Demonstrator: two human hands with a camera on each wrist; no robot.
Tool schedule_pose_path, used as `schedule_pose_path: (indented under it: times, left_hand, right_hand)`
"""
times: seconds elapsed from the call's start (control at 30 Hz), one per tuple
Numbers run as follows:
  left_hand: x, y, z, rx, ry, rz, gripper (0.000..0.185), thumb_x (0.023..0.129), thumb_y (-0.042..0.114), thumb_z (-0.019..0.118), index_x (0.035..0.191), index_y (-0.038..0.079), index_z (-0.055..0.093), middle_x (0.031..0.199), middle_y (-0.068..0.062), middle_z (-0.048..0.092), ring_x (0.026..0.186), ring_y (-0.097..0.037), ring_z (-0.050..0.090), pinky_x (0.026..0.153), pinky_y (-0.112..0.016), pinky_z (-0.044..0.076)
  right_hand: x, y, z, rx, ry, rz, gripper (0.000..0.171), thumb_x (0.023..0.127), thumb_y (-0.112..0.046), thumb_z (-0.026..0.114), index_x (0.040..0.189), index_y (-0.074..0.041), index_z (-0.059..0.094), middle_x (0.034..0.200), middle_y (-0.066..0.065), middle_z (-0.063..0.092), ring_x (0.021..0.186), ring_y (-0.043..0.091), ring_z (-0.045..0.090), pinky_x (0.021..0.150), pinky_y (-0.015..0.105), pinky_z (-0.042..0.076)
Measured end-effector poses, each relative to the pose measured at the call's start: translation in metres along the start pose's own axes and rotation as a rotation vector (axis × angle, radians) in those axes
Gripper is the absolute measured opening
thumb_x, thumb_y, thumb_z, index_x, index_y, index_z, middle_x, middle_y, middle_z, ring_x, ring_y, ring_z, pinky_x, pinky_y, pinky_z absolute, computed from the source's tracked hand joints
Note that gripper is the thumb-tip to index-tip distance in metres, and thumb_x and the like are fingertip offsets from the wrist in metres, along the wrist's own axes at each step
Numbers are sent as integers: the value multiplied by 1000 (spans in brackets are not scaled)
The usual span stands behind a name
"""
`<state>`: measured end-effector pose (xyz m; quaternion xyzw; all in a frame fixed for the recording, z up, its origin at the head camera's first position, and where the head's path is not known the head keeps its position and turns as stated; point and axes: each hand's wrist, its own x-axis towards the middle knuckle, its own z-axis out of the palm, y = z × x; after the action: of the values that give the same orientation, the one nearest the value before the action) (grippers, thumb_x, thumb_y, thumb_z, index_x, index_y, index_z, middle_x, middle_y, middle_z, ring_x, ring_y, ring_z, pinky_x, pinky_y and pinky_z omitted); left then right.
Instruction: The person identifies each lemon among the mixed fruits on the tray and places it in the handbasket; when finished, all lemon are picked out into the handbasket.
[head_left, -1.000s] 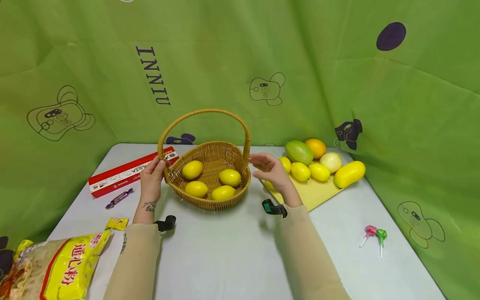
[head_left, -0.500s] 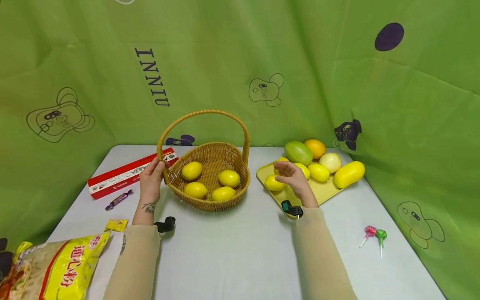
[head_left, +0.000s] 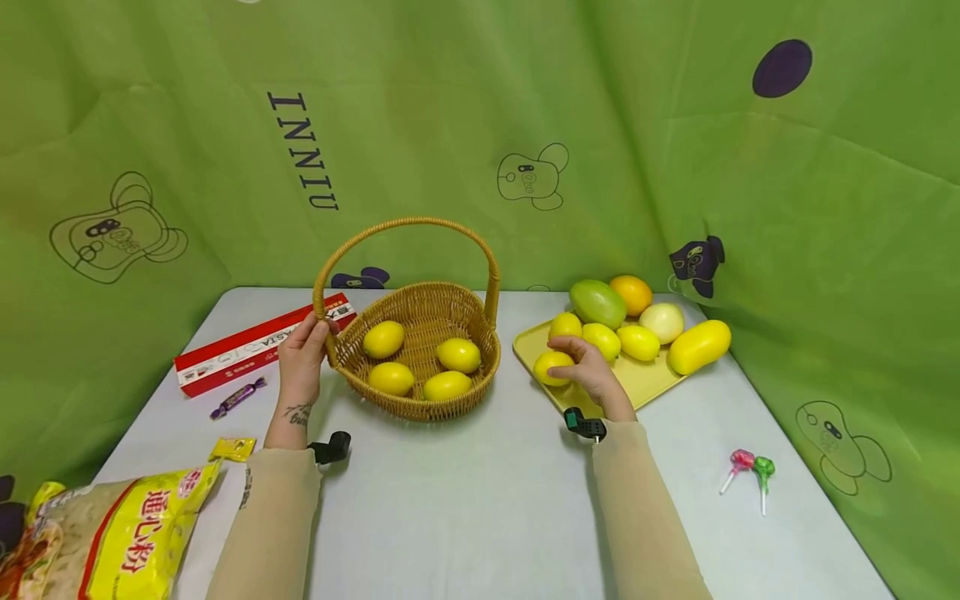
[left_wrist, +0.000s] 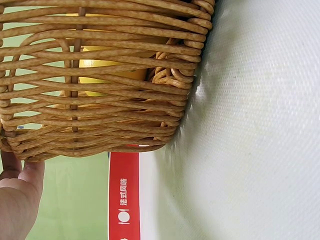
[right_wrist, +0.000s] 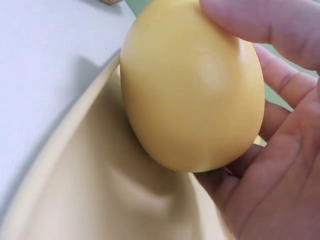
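Head view: looking forward and down from above the near table edge, taking in the whole table [head_left: 465, 492], both forearms and the green backdrop. Left wrist view: sitting low and very near, facing the wicker basket [left_wrist: 100, 75] wall sideways, sharing the basket [head_left: 420, 350] and red box [left_wrist: 123, 200] with the head view. Right wrist view: pressing closest of all, facing a yellow lemon [right_wrist: 192, 85] on the tray [right_wrist: 100, 190], sharing that lemon [head_left: 553, 367] with the head view.

Right hand [head_left: 592, 373] around a lemon [head_left: 552, 367] on the yellow tray [head_left: 645, 379], left hand [head_left: 302, 358] on the basket [head_left: 420, 346].
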<state>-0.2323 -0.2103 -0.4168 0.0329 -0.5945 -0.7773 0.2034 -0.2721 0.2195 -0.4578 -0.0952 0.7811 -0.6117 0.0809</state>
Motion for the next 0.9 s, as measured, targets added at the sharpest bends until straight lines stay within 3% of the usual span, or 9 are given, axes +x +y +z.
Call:
schedule_pose_path:
  times: [0.2, 0.43, 0.57, 0.7, 0.9]
  left_hand:
    - [0, -1, -1, 18, -9, 4, 31, 91, 20, 59, 120, 11, 63, 83, 7, 66, 83, -7, 58, 77, -16, 49]
    - [0, -1, -2, 19, -12, 3, 27, 91, 20, 59, 117, 15, 65, 84, 5, 66, 84, -9, 58, 76, -15, 49]
    - [1, 0, -1, 12, -4, -6, 29, 90, 20, 59, 118, 13, 64, 84, 5, 66, 84, -10, 58, 76, -16, 49]
    - [0, 1, -1, 11, -3, -5, 29, 91, 20, 59, 118, 12, 64, 84, 5, 65, 84, -10, 58, 77, -17, 49]
    - [1, 0, -1, 3, 5, -30, 33, 91, 19, 59, 123, 9, 61, 83, 7, 66, 84, -7, 58, 77, -15, 49]
  right_hand:
    - [-3, 3, -3, -93, -10, 68, 56, 74, -4, 74, 125, 2, 51, 130, 20, 49, 117, 30, 43, 103, 42, 33]
    - [-10, -2, -5, -108, 46, 99, 56, 73, -11, 77, 122, -1, 53, 126, 16, 51, 106, 25, 47, 91, 31, 41]
    - [-12, -16, -2, -139, 78, 37, 53, 72, -12, 78, 119, -2, 55, 123, 15, 54, 102, 24, 49, 87, 29, 43]
    - [-12, -42, 11, -151, 57, -58, 49, 71, -11, 79, 115, -3, 59, 118, 14, 58, 101, 22, 50, 88, 32, 42]
    - [-6, -79, 51, -134, -72, -166, 47, 70, -5, 78, 114, 0, 60, 115, 16, 60, 90, 19, 54, 76, 30, 47]
